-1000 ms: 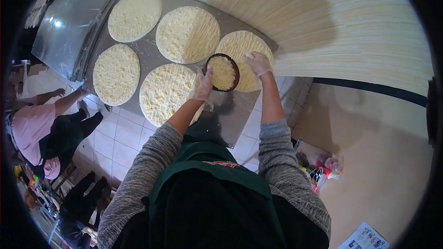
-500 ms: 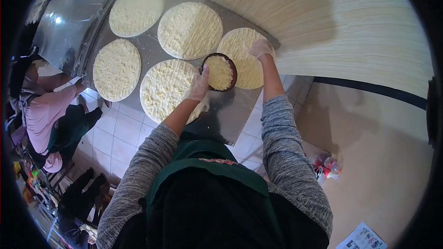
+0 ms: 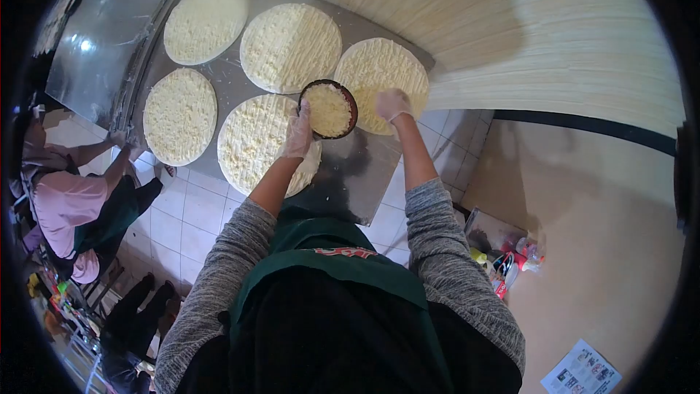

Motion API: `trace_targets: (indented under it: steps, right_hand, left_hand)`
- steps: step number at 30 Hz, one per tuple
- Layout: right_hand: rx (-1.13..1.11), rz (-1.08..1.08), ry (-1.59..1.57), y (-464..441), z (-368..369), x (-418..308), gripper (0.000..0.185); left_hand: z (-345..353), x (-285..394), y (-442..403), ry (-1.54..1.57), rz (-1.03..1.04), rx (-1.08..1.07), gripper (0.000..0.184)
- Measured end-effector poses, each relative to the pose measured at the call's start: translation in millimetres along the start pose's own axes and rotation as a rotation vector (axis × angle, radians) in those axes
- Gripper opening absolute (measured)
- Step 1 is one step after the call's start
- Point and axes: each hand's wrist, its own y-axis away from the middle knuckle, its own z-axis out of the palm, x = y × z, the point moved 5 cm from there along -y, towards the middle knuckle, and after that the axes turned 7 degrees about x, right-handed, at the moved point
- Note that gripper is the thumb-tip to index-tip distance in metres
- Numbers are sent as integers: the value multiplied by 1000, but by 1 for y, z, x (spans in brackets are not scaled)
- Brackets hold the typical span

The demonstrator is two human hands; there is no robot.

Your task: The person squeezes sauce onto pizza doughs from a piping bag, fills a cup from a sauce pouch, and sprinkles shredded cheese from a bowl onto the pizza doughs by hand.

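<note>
My left hand (image 3: 297,136), in a clear glove, grips the rim of a dark round bowl (image 3: 330,109) full of pale shredded cheese. Under that hand and wrist lies a flat round dough base (image 3: 249,144) with pale spread lines and shreds on it. My right hand (image 3: 394,104), gloved too, hovers over the lower part of the rightmost dough base (image 3: 384,66), just right of the bowl. Its fingers are curled in, and what they hold is hidden. The rightmost base carries spread lines, with few clear shreds visible.
More topped dough bases, one of them the upper middle base (image 3: 290,47), lie on the metal table (image 3: 357,190). A wood-patterned wall (image 3: 467,22) borders the table's far right side. At left a person in a pink top (image 3: 69,204) stands by a metal panel (image 3: 109,44).
My right hand has moved down and left across the rightmost base, nearer the bowl. The bowl in my left hand has shifted slightly left, and the whole view has moved a little.
</note>
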Motion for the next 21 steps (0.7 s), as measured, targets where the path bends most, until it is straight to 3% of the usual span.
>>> trace_targets:
  steps: [4, 7, 9, 10, 12, 14, 15, 17, 21]
  right_hand:
    - [131, 209, -198, 16, -10, -16, 22]
    - [-16, 181, -123, 33, -25, -20, 23]
    - [224, 289, -247, 37, -15, 2, 20]
    - [230, 289, -252, 38, -37, -11, 20]
    - [38, 256, -344, 45, -76, -37, 19]
    - [105, 64, -475, 56, -98, -79, 18]
    - [112, 75, -475, 60, -86, -91, 18]
    - [733, -114, -77, 71, -89, -108, 19]
    - [492, -103, -313, 72, -88, -77, 22]
  left_hand:
    - [0, -4, -3, 52, -31, -19, 68]
    - [5, 2, 4, 64, -25, -25, 67]
    - [11, 5, 5, 72, -12, -2, 67]
    - [16, -2, 0, 66, 14, -37, 67]
    - [24, 0, 1, -67, 42, -110, 68]
    - [37, 1, 6, -120, 108, -75, 67]
    - [43, 2, 7, -166, 175, -36, 67]
    - [57, -19, -4, -58, 135, -80, 67]
    - [62, -32, -6, -159, 160, -95, 65]
